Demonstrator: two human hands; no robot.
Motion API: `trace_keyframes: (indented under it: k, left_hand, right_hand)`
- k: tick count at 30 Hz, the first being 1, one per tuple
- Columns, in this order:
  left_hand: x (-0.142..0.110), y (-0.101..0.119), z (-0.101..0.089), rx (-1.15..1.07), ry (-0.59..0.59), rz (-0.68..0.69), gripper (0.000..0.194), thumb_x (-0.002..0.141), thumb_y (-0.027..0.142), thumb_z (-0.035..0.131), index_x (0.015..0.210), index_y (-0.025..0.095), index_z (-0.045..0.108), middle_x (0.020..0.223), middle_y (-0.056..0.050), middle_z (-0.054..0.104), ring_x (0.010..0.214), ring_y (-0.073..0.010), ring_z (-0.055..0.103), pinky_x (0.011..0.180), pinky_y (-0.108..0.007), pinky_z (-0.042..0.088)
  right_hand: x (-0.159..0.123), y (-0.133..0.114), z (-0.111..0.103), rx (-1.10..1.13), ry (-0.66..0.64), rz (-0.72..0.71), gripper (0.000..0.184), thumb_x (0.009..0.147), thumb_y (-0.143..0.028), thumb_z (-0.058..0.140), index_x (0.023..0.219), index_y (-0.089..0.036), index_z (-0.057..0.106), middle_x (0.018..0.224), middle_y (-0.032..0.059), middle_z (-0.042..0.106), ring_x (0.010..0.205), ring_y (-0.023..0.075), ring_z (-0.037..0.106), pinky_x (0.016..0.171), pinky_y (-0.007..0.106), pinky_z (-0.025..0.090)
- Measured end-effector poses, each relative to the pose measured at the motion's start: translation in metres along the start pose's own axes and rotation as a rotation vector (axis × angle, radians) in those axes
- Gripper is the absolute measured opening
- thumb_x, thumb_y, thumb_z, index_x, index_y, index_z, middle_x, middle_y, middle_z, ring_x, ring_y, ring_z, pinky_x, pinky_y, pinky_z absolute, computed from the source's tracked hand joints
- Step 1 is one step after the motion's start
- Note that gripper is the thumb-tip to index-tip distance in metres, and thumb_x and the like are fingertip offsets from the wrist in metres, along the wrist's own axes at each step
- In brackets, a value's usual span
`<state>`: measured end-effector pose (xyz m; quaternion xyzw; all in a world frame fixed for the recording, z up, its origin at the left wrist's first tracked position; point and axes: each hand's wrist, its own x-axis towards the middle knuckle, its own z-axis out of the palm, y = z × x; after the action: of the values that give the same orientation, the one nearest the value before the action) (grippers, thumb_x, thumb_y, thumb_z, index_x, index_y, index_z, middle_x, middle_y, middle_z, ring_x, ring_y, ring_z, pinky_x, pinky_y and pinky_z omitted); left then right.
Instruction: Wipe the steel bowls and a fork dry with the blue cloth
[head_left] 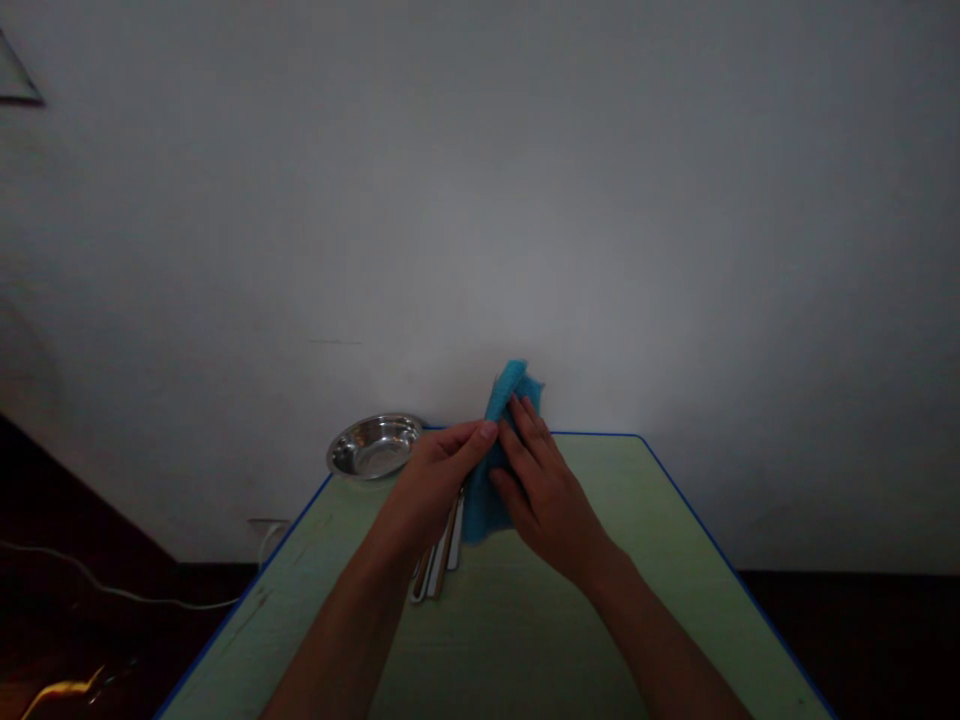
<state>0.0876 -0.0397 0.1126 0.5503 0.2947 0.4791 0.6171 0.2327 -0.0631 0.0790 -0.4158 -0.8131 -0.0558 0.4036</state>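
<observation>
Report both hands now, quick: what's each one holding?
Left hand: closed on the blue cloth.
Right hand: closed on the same cloth.

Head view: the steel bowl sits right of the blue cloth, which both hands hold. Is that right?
No: the head view shows the steel bowl left of the blue cloth, not right of it; the left hand and right hand do hold the cloth.
</observation>
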Motion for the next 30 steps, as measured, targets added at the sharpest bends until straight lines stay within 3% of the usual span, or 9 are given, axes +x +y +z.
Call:
trace_keyframes:
  k: [8,17,25,30]
  left_hand:
    - [-0.002,-0.003,-0.003,0.058,-0.038,-0.001,0.024,0.078,0.038,0.066,0.091,0.02,0.075,0.062,0.001,0.068,0.058,-0.0124,0.055,0.057,-0.021,0.044]
    - [-0.004,0.005,-0.011,0.182,-0.131,-0.007,0.025,0.076,0.041,0.067,0.085,0.02,0.074,0.073,0.001,0.066,0.067,-0.013,0.054,0.072,-0.024,0.045]
    - [-0.007,0.006,-0.018,0.195,-0.191,0.01,0.026,0.079,0.04,0.064,0.068,0.016,0.068,0.056,0.004,0.054,0.055,-0.0092,0.044,0.056,-0.02,0.038]
    - [-0.01,0.008,-0.019,0.091,-0.201,-0.038,0.027,0.079,0.04,0.064,0.074,0.015,0.071,0.061,0.001,0.062,0.056,-0.0102,0.049,0.056,-0.021,0.041]
  right_hand:
    - [-0.003,0.005,0.001,0.085,0.006,0.05,0.058,0.096,-0.033,0.034,0.148,-0.026,0.009,0.156,0.0024,0.008,0.143,0.0206,0.006,0.116,0.048,0.018]
    - [-0.003,0.008,0.0,0.191,0.005,0.086,0.057,0.096,-0.034,0.036,0.147,-0.031,0.011,0.156,-0.0018,0.009,0.143,0.0198,0.007,0.116,0.048,0.016]
    - [-0.004,0.012,-0.002,0.277,0.015,0.107,0.055,0.095,-0.035,0.037,0.146,-0.031,0.016,0.156,-0.0024,0.01,0.143,0.0184,0.009,0.117,0.045,0.016]
    - [-0.004,0.013,-0.002,0.319,0.021,0.117,0.054,0.096,-0.037,0.035,0.146,-0.033,0.016,0.156,-0.004,0.006,0.143,0.0187,0.007,0.116,0.047,0.014]
